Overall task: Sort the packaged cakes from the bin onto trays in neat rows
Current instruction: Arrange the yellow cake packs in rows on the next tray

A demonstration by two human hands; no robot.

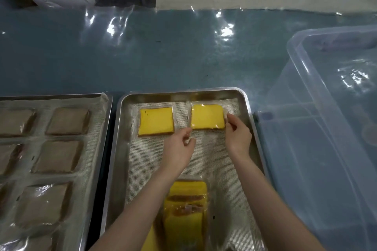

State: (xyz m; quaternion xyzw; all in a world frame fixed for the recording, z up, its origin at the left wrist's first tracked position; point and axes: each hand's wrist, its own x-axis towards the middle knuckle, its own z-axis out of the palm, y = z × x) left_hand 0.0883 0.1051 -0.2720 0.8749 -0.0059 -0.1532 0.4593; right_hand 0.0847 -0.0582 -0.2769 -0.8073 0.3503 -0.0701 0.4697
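The table (183,57) is a blue-green top under a glossy clear plastic sheet (204,26), with pale floor beyond it. At the left a left tray (108,128) carries brown cakes (67,121) already laid in rows. Beside it the middle tray (122,128), lined with a mesh mat (146,153), holds a first yellow cake (156,121) at the far left of its back row. The left hand (177,149) hovers with loosely curled fingers at the near left corner of the second yellow cake (207,116); whether its grip has the film I cannot tell. That cake lies flat, yellow face up, just beside the first, its edges roughly square to the tray rim. It is close to square, so it has no strong long axis, though the wrapper's clear flaps seem to stick out left and right. The right hand (238,136) pinches the right-hand flap, its grip closed on the film. A pile of yellow cakes (185,210) waits between the forearms, and the translucent bin (295,128) stands at the right. These cakes look light, soft and easily dented, in slick film, so they are best taken by the wrapper edges or lightly by opposite sides.
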